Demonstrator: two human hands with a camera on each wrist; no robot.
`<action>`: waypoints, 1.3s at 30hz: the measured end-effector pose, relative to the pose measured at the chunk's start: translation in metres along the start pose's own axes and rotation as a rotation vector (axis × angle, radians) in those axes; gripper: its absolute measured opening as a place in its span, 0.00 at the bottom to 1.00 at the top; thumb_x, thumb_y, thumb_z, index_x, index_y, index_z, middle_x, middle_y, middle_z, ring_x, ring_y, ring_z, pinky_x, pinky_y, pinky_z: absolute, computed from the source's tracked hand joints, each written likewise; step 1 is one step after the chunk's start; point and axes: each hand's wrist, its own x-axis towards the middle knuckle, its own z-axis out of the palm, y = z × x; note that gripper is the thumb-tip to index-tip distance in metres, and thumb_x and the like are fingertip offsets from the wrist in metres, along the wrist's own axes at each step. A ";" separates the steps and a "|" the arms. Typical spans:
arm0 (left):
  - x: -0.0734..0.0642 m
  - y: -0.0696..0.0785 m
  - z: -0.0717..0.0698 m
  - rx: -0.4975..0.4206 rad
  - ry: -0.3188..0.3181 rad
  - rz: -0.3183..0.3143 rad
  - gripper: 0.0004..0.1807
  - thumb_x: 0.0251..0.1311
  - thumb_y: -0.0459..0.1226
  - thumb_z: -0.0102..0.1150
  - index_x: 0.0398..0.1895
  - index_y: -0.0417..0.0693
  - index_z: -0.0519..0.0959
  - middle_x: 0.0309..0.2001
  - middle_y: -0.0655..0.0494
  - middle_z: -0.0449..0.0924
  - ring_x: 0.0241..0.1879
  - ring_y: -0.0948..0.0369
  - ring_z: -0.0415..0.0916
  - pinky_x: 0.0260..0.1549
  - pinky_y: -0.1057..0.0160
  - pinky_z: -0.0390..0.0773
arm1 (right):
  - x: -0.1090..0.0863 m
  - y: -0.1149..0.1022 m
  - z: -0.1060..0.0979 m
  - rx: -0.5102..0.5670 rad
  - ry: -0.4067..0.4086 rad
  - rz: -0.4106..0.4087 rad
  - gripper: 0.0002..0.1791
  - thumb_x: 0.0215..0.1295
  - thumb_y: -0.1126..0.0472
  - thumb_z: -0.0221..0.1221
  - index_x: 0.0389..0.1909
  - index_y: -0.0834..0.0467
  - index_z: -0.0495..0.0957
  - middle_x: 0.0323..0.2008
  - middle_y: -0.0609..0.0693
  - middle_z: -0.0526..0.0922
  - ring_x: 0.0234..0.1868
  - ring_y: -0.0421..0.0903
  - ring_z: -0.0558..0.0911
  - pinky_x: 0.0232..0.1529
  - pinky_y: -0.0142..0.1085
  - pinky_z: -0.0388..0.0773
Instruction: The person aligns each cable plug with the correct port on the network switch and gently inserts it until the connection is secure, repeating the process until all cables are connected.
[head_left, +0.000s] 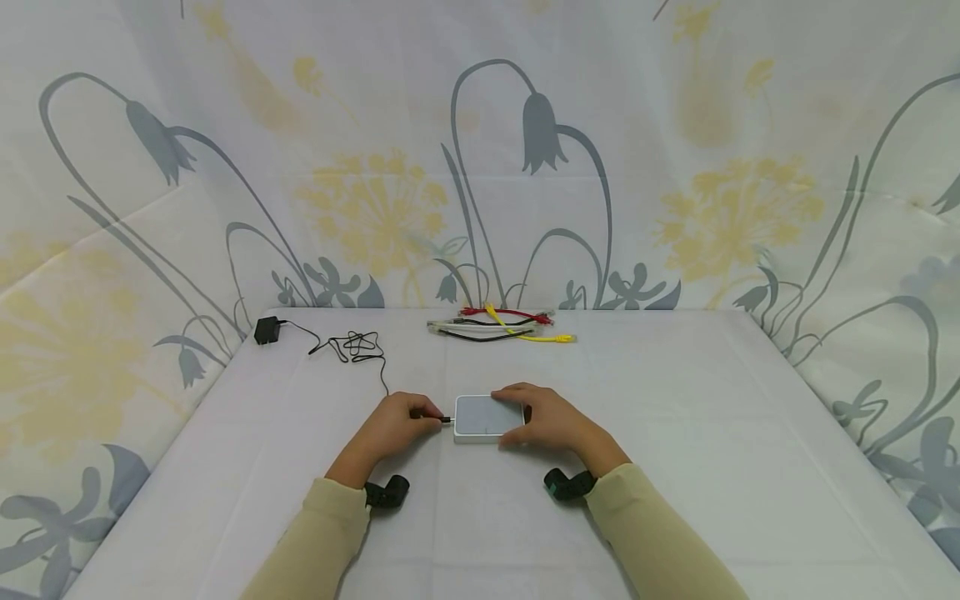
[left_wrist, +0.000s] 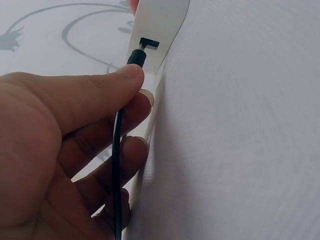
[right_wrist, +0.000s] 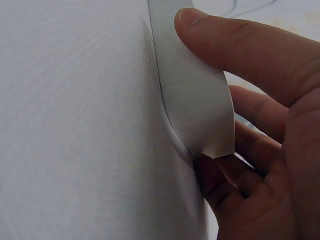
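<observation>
Left hand (head_left: 395, 425) and right hand (head_left: 552, 418) are both at the white box (head_left: 483, 415), which lies flat on the white cloth (head_left: 712, 433). At the box's left end, I see the left thumb and forefinger pinching a slim black plug (left_wrist: 136, 58), with the other fingers loosely bent. The plug's silvery tip meets a dark L-shaped opening (left_wrist: 151, 43) in that end of the box; its black body is outside, and from my feed I cannot tell how deep the tip sits. At the box's right end, the right hand is spread to the box's width and grips it, thumb along the near side, fingers bent round towards the far side. A thin black cord (left_wrist: 117, 160) trails from the plug past the left fingers. Beyond the box and well to its left, I find a black power adapter (head_left: 267, 330) with a loosely tangled lead. Farther back, behind the box, I make out a pile of red, black, yellow and pale cables (head_left: 487, 328).
</observation>
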 end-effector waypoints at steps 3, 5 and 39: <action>0.000 0.000 0.001 0.000 -0.003 -0.008 0.02 0.56 0.40 0.66 0.32 0.60 0.86 0.35 0.64 0.83 0.39 0.64 0.75 0.46 0.57 0.75 | -0.002 -0.002 -0.001 0.006 0.001 -0.008 0.40 0.47 0.46 0.72 0.65 0.41 0.72 0.65 0.44 0.71 0.62 0.45 0.71 0.62 0.46 0.69; 0.000 0.000 0.000 -0.003 -0.008 -0.014 0.02 0.56 0.40 0.66 0.32 0.60 0.86 0.35 0.64 0.83 0.39 0.64 0.75 0.47 0.56 0.75 | -0.002 -0.002 -0.002 0.003 0.002 -0.010 0.40 0.47 0.45 0.72 0.65 0.41 0.72 0.65 0.43 0.71 0.61 0.44 0.72 0.62 0.45 0.69; 0.000 0.004 0.003 0.041 -0.012 -0.002 0.02 0.58 0.40 0.65 0.33 0.58 0.85 0.35 0.62 0.80 0.37 0.63 0.73 0.42 0.59 0.74 | 0.000 -0.001 0.000 0.011 0.007 -0.002 0.41 0.46 0.44 0.72 0.65 0.41 0.72 0.65 0.43 0.71 0.61 0.44 0.72 0.61 0.46 0.70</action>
